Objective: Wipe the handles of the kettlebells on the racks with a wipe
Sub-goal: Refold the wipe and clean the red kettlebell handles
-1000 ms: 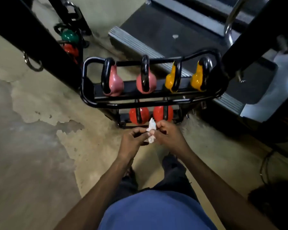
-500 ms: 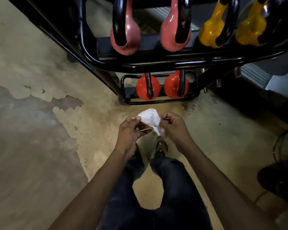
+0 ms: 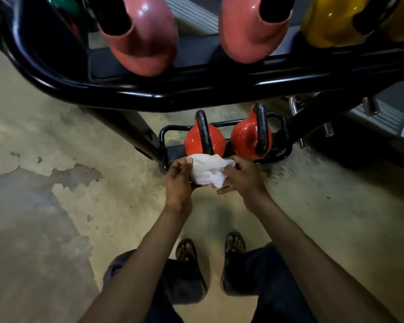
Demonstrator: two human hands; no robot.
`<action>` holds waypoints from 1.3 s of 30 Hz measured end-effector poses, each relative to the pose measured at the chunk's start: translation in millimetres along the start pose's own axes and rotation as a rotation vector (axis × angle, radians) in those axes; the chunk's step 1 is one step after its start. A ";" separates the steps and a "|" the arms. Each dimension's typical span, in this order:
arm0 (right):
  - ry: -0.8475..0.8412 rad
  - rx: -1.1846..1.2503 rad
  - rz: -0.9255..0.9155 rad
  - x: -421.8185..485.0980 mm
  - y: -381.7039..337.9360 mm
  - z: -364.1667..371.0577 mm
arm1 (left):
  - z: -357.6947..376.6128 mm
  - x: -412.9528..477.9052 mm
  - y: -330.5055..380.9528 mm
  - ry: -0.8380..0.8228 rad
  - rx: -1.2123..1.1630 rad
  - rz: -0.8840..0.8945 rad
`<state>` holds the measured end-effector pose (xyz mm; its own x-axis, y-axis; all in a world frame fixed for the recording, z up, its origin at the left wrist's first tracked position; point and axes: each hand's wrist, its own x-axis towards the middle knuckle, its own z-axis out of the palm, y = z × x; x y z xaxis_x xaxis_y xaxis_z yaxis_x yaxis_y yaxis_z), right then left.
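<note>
A crumpled white wipe (image 3: pixel 207 167) is stretched between my left hand (image 3: pixel 179 180) and my right hand (image 3: pixel 241 177), both pinching it just in front of the low rack (image 3: pixel 279 157). Two red kettlebells sit on that low shelf: the left one (image 3: pixel 194 142) and the right one (image 3: pixel 245 141), each with a worn black handle standing upright. The wipe hangs close to the left red kettlebell without touching its handle. Higher up, two pink kettlebells (image 3: pixel 147 38) (image 3: pixel 250 36) and a yellow kettlebell (image 3: pixel 329 24) rest on the upper shelf.
The upper rack's thick black rail (image 3: pixel 149 96) curves across the view above my hands. A slanted black rack leg (image 3: pixel 131 129) drops to the floor on the left. Stained concrete floor (image 3: pixel 56 183) spreads left. My sandalled feet (image 3: pixel 187 250) stand below.
The view has dropped closer to the rack. My hands have moved forward to the low shelf and pulled the wipe wider open between them.
</note>
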<state>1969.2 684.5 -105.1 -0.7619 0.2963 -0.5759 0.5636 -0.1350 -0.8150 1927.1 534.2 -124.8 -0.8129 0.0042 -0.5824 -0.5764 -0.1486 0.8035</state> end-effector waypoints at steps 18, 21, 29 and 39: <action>-0.084 0.345 -0.332 193.1 73.6 11.1 | 6.0 187.0 -69.2 -0.306 0.415 0.736; 0.137 0.061 -0.571 228.1 53.0 12.8 | 2.6 200.6 -72.8 -0.229 0.730 0.897; 0.439 -0.823 -0.897 264.7 6.7 24.2 | 6.6 201.9 -62.6 -0.298 1.175 0.911; -0.135 -0.157 -0.282 289.2 -1.6 41.1 | 3.5 207.4 -57.9 -0.365 1.275 0.856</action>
<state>1734.9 731.6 -273.0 -0.9239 0.1719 -0.3417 0.3595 0.0846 -0.9293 1791.6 547.1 -291.7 -0.7881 0.6155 -0.0110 0.5106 0.6636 0.5468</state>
